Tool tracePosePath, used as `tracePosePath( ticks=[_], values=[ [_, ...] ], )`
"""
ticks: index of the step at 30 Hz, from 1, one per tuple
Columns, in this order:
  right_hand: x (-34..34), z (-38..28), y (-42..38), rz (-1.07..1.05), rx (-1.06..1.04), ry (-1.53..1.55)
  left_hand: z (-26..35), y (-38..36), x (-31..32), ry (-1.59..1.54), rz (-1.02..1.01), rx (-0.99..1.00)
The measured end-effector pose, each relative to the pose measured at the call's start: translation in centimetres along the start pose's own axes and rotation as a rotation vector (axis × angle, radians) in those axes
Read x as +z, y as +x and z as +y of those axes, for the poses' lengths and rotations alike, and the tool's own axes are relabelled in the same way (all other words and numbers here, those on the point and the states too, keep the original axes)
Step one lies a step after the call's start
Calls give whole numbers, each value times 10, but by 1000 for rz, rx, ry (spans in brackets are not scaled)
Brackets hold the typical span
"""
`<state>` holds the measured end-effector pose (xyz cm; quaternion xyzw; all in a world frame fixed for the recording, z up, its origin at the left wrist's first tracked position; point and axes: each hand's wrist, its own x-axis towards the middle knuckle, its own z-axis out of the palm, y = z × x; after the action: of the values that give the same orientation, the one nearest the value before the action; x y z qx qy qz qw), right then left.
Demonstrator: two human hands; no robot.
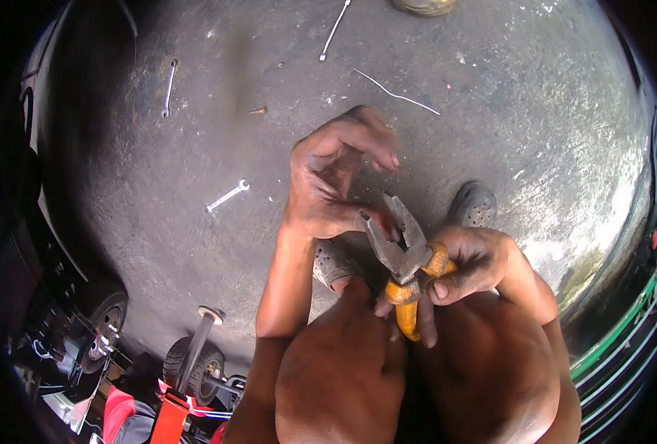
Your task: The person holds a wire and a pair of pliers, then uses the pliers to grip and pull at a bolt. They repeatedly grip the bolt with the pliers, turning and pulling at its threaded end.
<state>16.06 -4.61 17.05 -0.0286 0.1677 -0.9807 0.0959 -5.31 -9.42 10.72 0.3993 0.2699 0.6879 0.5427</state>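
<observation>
My right hand (pixel 478 263) grips a pair of pliers (pixel 400 259) with worn yellow handles, held above my knees. Their grey jaws are spread and point up and to the left. My left hand (pixel 327 174) is just beyond the jaws, fingers curved and apart, slightly blurred. Its thumb reaches toward the jaw tips and overlaps them in this view. A thin bent wire (pixel 395 94) lies on the concrete floor past my hands. Nearest to my left forearm on the floor is a wrench (pixel 227 197).
Two more wrenches (pixel 169 89) (pixel 334 31) and a small bolt-like piece (pixel 258 111) lie on the floor. A yellowish round object (pixel 425 6) sits at the top edge. Small wheels (pixel 195 366) and a red metal part (pixel 169 418) stand lower left; a green rail (pixel 615 327) runs at right.
</observation>
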Motion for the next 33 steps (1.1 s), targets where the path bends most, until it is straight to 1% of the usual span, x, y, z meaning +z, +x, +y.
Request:
tracePosePath(
  ticks=[2,5,8,10,11,12,13,15,18,23,26,31,33],
  values=[
    [0,3,-1,15,-30,1,-2,2,-4,31,-31,18],
    [0,-1,-5,26,61,6,1,2,-2,43,-11,-42],
    [3,-8,-7,30,85,-4,9,5,7,58,25,-74],
    [3,-9,-12,69,172,24,6,2,5,60,21,-83],
    [-1,-9,-12,41,171,-29,9,0,6,87,46,-114],
    [3,-6,-10,72,84,-50,12,-1,8,112,66,-147],
    [0,-8,-9,52,99,-92,11,-2,8,99,62,-132],
    [-1,4,-8,66,-6,-78,15,0,7,102,56,-125],
    [-13,11,-8,1,-8,-44,15,-2,5,96,44,-100],
    [-5,8,-8,20,19,-86,19,-2,10,105,5,-98],
    [1,-1,-8,29,73,-108,23,-1,11,114,-6,-100],
    [3,11,-10,27,-29,-59,33,-3,19,176,38,-92],
    [-4,16,-14,26,-24,-65,32,-4,20,188,40,-96]
  ],
)
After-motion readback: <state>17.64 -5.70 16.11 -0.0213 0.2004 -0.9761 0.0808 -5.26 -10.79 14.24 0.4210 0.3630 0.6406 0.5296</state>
